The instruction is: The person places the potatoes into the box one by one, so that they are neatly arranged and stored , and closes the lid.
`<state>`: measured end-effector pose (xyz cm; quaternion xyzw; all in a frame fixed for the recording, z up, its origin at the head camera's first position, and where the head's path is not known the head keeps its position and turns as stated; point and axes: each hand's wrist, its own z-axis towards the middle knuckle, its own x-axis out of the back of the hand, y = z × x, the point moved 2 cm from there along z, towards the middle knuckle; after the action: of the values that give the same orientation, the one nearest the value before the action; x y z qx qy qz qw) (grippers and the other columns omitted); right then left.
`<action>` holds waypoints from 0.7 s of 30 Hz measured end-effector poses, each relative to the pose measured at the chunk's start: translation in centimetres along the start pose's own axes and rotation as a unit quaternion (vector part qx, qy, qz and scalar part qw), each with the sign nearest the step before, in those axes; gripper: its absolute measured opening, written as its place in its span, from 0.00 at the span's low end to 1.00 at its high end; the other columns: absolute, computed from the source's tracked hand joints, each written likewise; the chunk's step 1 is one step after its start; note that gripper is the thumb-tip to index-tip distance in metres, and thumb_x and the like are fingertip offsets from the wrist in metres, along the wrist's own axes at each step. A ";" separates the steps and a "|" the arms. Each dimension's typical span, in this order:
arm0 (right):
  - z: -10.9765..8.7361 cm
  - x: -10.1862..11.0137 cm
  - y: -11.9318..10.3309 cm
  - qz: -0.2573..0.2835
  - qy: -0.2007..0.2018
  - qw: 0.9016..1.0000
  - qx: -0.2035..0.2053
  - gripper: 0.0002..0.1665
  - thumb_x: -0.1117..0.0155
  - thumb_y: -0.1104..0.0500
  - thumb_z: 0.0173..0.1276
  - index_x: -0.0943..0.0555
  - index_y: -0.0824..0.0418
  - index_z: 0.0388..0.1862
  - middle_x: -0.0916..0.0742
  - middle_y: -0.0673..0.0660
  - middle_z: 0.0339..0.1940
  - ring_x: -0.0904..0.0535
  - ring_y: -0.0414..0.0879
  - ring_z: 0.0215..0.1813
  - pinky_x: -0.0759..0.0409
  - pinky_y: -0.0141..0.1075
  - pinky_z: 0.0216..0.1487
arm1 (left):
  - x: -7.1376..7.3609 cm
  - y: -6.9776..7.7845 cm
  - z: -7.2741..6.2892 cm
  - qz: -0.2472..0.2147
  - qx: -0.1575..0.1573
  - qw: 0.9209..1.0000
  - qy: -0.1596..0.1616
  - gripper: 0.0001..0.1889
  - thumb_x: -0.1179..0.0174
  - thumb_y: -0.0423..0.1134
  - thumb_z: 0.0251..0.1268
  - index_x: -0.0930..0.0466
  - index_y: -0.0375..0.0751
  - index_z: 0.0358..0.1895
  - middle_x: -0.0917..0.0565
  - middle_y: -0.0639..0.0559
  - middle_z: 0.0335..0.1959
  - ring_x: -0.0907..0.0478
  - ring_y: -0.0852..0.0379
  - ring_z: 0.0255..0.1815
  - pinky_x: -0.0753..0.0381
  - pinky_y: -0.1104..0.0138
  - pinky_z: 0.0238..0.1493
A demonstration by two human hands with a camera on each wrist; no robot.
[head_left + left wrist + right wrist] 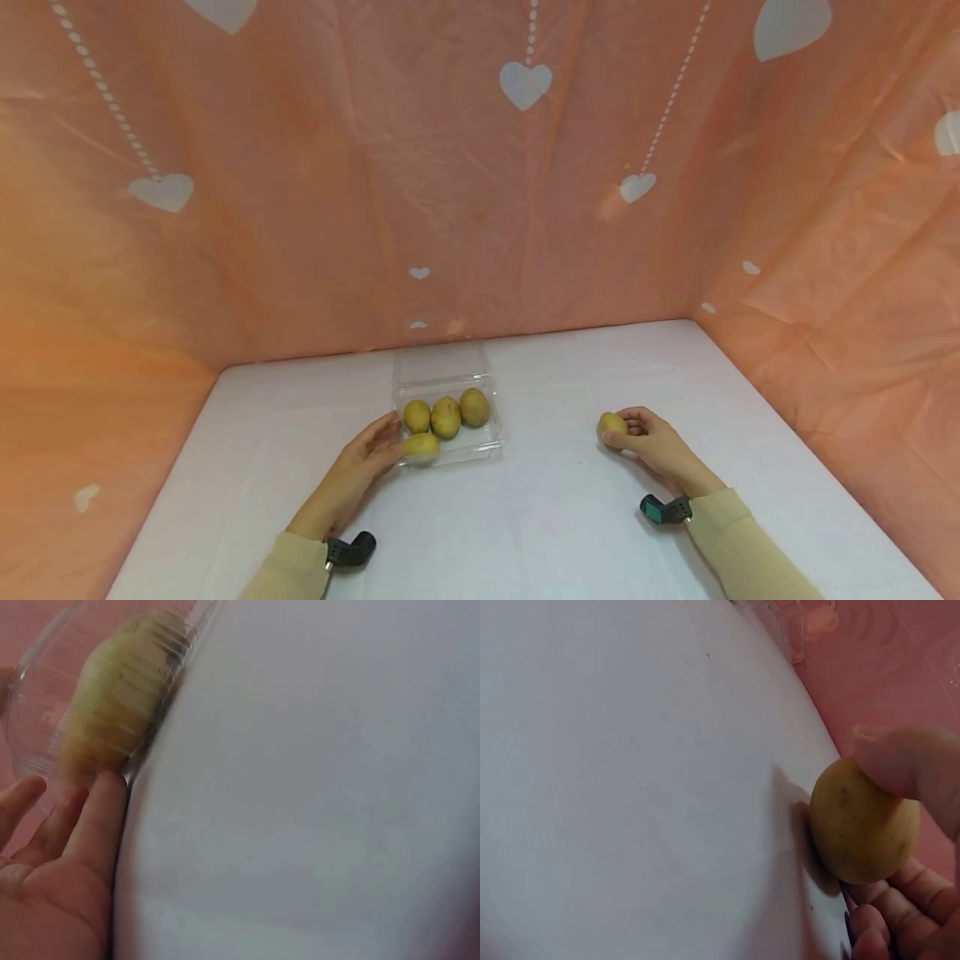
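Right hand (660, 443) pinches one potato (611, 425), on or just over the table (555, 508), well right of the box (468, 452) | left hand (366, 457), fingers relaxed, touches box (four others (446, 419) inside) | step: likely filling | next: seemingly leftward carry, gentle release

A small, screened-off nook that looks set up for recording; whether it lies in a home, an office or a lab cannot be told. Creased peach-orange sheeting (465, 208) hangs like a curtain at the back and along both sides, printed with white hearts (525, 85), some on dotted lines (102, 85), and it closes in a plain white surface (540, 525). Black devices (351, 550) worn at both wrists (315, 518) suggest the recording setup.
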<state>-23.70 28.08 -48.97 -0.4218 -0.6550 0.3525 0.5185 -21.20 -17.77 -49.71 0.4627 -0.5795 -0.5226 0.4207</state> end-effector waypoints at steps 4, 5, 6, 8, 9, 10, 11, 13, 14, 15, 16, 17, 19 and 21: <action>0.0 0.0 0.1 0.004 0.005 1.000 -0.001 0.38 0.25 0.50 0.58 0.31 0.65 0.60 0.24 0.60 0.47 0.32 0.50 0.48 0.25 0.32 0.40 | 0.2 -0.2 -0.1 -0.005 0.000 1.000 -0.012 0.36 0.41 0.42 0.69 0.47 0.42 0.76 0.42 0.41 0.74 0.46 0.45 0.73 0.36 0.56 0.68; 0.0 0.0 0.1 0.001 0.007 1.000 0.002 0.38 0.26 0.49 0.58 0.31 0.65 0.60 0.23 0.60 0.48 0.32 0.50 0.48 0.25 0.32 0.40 | 0.2 -0.3 -0.1 -0.004 -0.001 1.000 -0.013 0.36 0.41 0.42 0.69 0.48 0.42 0.76 0.43 0.41 0.74 0.46 0.45 0.74 0.36 0.56 0.68; 0.0 0.0 0.1 -0.001 0.008 1.000 0.004 0.38 0.26 0.49 0.58 0.32 0.65 0.60 0.23 0.60 0.48 0.32 0.50 0.48 0.25 0.32 0.41 | 0.2 -0.4 0.0 -0.005 -0.001 1.000 -0.012 0.36 0.41 0.42 0.69 0.47 0.42 0.76 0.42 0.41 0.74 0.46 0.45 0.74 0.36 0.56 0.68; -0.1 0.1 0.1 -0.006 0.009 1.000 0.008 0.39 0.26 0.48 0.58 0.32 0.65 0.61 0.22 0.60 0.49 0.32 0.51 0.49 0.25 0.32 0.41 | 0.3 -0.6 0.0 -0.006 0.001 1.000 -0.009 0.36 0.41 0.42 0.69 0.47 0.44 0.76 0.42 0.42 0.74 0.46 0.46 0.74 0.37 0.56 0.68; -0.1 0.1 0.1 -0.004 0.010 1.000 0.007 0.39 0.26 0.48 0.58 0.32 0.64 0.61 0.22 0.60 0.50 0.32 0.51 0.49 0.25 0.32 0.41 | 0.3 -0.6 0.0 -0.009 0.003 1.000 -0.010 0.36 0.41 0.42 0.69 0.47 0.44 0.76 0.42 0.43 0.74 0.47 0.47 0.74 0.38 0.56 0.69; -0.1 0.2 0.1 -0.002 0.011 1.000 0.008 0.39 0.26 0.48 0.58 0.32 0.64 0.61 0.22 0.60 0.50 0.31 0.50 0.49 0.24 0.32 0.42 | 0.3 -0.7 0.0 -0.011 0.005 1.000 -0.009 0.36 0.41 0.42 0.69 0.47 0.45 0.76 0.42 0.43 0.74 0.47 0.48 0.74 0.38 0.55 0.69; -0.2 0.2 0.2 0.001 0.012 1.000 0.007 0.39 0.26 0.48 0.58 0.32 0.64 0.61 0.22 0.60 0.50 0.31 0.50 0.49 0.24 0.32 0.42 | 0.3 -0.7 0.1 -0.012 0.006 1.000 -0.009 0.36 0.41 0.42 0.69 0.47 0.46 0.76 0.42 0.43 0.74 0.47 0.48 0.74 0.39 0.55 0.69; -0.2 0.2 0.2 0.005 0.013 1.000 0.010 0.39 0.27 0.48 0.59 0.33 0.65 0.62 0.22 0.61 0.51 0.31 0.50 0.50 0.24 0.32 0.43 | 0.3 -0.7 0.1 -0.014 0.008 1.000 -0.007 0.36 0.42 0.42 0.69 0.47 0.47 0.76 0.42 0.44 0.74 0.47 0.49 0.74 0.40 0.54 0.70; -0.2 0.2 0.2 0.010 0.014 1.000 0.011 0.39 0.27 0.49 0.59 0.33 0.65 0.62 0.22 0.61 0.52 0.31 0.51 0.50 0.24 0.31 0.43 | 0.3 -0.7 0.1 -0.014 0.008 1.000 -0.006 0.36 0.42 0.42 0.69 0.47 0.47 0.76 0.42 0.44 0.74 0.48 0.49 0.74 0.41 0.53 0.70; -0.2 0.1 0.2 0.015 0.016 1.000 0.012 0.39 0.27 0.50 0.59 0.33 0.65 0.62 0.22 0.61 0.52 0.31 0.51 0.50 0.23 0.31 0.44 | 0.2 -0.6 0.0 -0.015 0.007 1.000 -0.008 0.36 0.42 0.42 0.69 0.47 0.46 0.76 0.43 0.43 0.75 0.48 0.48 0.74 0.41 0.53 0.70; -0.2 0.1 0.2 0.017 0.018 1.000 0.014 0.39 0.27 0.50 0.60 0.33 0.65 0.62 0.22 0.62 0.53 0.31 0.51 0.50 0.23 0.30 0.44 | 0.2 -0.5 0.0 -0.013 0.006 1.000 -0.009 0.36 0.42 0.42 0.70 0.48 0.46 0.76 0.43 0.43 0.75 0.48 0.48 0.74 0.41 0.52 0.70; -0.2 0.1 0.2 0.019 0.020 1.000 0.015 0.39 0.27 0.50 0.60 0.34 0.65 0.62 0.22 0.62 0.53 0.30 0.50 0.51 0.23 0.30 0.44 | 0.1 -0.5 0.0 -0.013 0.006 1.000 -0.010 0.36 0.43 0.42 0.70 0.48 0.46 0.77 0.43 0.42 0.75 0.49 0.47 0.75 0.42 0.52 0.70; -0.2 0.1 0.1 0.027 0.022 0.999 0.013 0.39 0.28 0.50 0.61 0.35 0.66 0.63 0.22 0.62 0.54 0.30 0.50 0.52 0.23 0.30 0.45 | 0.0 -0.3 -0.1 -0.012 0.003 1.000 -0.013 0.35 0.43 0.42 0.70 0.48 0.45 0.76 0.43 0.41 0.75 0.49 0.47 0.75 0.42 0.52 0.70; -0.2 0.1 -0.2 0.029 0.026 0.999 0.005 0.40 0.29 0.49 0.61 0.35 0.66 0.64 0.22 0.62 0.56 0.29 0.51 0.53 0.24 0.31 0.46 | 0.0 -0.2 -0.1 -0.011 0.001 1.000 -0.017 0.36 0.43 0.42 0.70 0.49 0.44 0.77 0.44 0.40 0.75 0.50 0.46 0.75 0.43 0.51 0.70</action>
<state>-23.55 28.13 -48.72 -0.4471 -0.6266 0.3597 0.5273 -21.09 -17.82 -49.90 0.4602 -0.5820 -0.5348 0.4044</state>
